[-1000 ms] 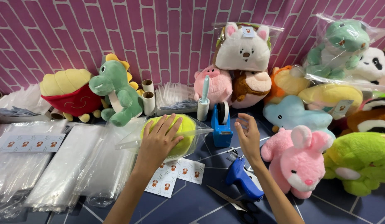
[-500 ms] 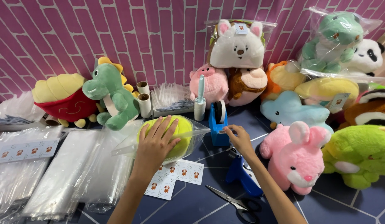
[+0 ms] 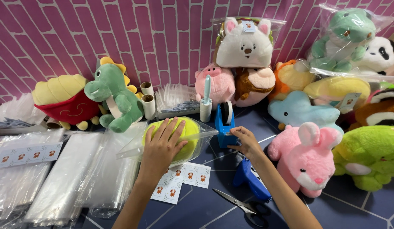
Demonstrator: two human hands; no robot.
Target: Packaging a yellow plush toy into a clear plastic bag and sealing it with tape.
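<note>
While the left hand [image 3: 161, 146] presses flat, fingers spread, on the yellow-green round plush toy already inside a clear plastic bag [image 3: 180, 140] at centre, the right hand [image 3: 246, 142] pinches at the blue tape dispenser [image 3: 224, 125]; the bag's mouth looks unsealed, so taping seemingly remains.

I count two hands: left hand [image 3: 163, 142], right hand [image 3: 246, 142]. One tape dispenser [image 3: 224, 123], one scissors [image 3: 241, 208], one blue tagging gun [image 3: 250, 180]. Two cardboard tubes [image 3: 148, 101] clearly visible. Two sticker sheets: one [image 3: 182, 181] under the left arm, one [image 3: 27, 154] on the far-left bags. One yellow-green plush in a bag [image 3: 188, 131]. Loose plush: one green dinosaur [image 3: 116, 99], one fries plush [image 3: 63, 99], one pink rabbit [image 3: 307, 159], one blue one [image 3: 301, 110], one lime one [image 3: 369, 154]. Two more bagged plush up top: white [image 3: 243, 42], green [image 3: 343, 36]. Flat bag stacks [image 3: 78, 178]: can't count them.
</note>
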